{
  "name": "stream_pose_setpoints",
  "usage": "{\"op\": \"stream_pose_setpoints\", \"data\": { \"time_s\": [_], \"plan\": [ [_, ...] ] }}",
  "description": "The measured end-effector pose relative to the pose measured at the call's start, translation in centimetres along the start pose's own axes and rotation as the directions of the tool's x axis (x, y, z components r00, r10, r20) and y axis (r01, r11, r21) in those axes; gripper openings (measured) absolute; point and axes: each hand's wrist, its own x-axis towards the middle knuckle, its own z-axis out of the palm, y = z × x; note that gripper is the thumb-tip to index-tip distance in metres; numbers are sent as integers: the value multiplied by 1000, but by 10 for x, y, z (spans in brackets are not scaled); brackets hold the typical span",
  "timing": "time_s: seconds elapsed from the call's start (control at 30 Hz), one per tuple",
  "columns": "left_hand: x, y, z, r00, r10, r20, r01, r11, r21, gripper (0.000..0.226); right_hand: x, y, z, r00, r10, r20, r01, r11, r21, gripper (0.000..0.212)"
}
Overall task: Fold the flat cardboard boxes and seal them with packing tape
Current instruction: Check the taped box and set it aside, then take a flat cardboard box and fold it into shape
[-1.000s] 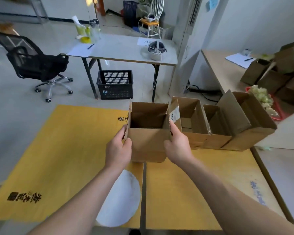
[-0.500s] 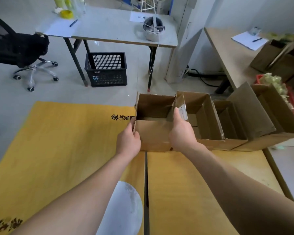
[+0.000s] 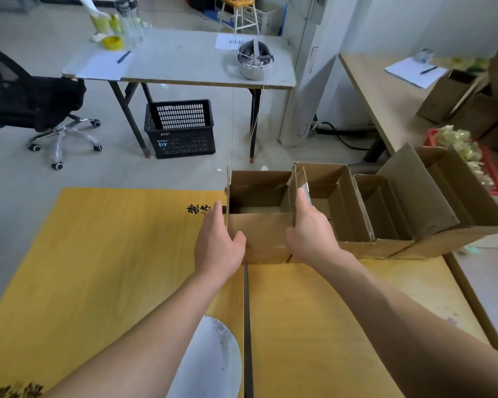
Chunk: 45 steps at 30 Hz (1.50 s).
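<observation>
Both arms reach forward. The left hand (image 3: 219, 248) clasps the box (image 3: 260, 239) at its left front corner, and the right hand (image 3: 311, 234) grasps its right wall, fingers up the flap. The box stands at the table's (image 3: 98, 268) far edge, touching a row of open boxes (image 3: 385, 208). The hold matches half a second ago.

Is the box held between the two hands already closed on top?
No, the box stands with its top open, inner walls and floor visible.

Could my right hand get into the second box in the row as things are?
Probably yes. The right hand holds the first box right beside the second box, whose top is open with nothing over it.
</observation>
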Motion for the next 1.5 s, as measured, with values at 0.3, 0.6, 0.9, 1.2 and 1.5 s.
{"op": "stream_pose_setpoints", "data": {
  "time_s": [0.3, 0.6, 0.9, 1.2, 1.5],
  "plan": [
    [-67, 71, 14, 895, 444, -37, -425, 875, 233, 60, -64, 53, -59, 987, -61, -148, 62, 998, -2, 64],
    [-222, 211, 122, 689, 680, 252, -724, 623, 297, 56, -218, 237, -165, 954, 41, -296, -99, 979, -181, 52],
    [-424, 346, 265, 264, 802, 536, -961, 269, 72, 56, -449, 443, -256, 771, 427, -473, -546, 825, -144, 37],
    [-597, 426, 360, -194, 773, 603, -963, -33, -267, 62, -638, 530, -286, 369, 722, -585, -869, 491, 57, 42],
    [-692, 462, 416, -540, 651, 533, -816, -251, -521, 50, -722, 546, -286, 27, 776, -631, -963, 188, 191, 29]
  ]
}}
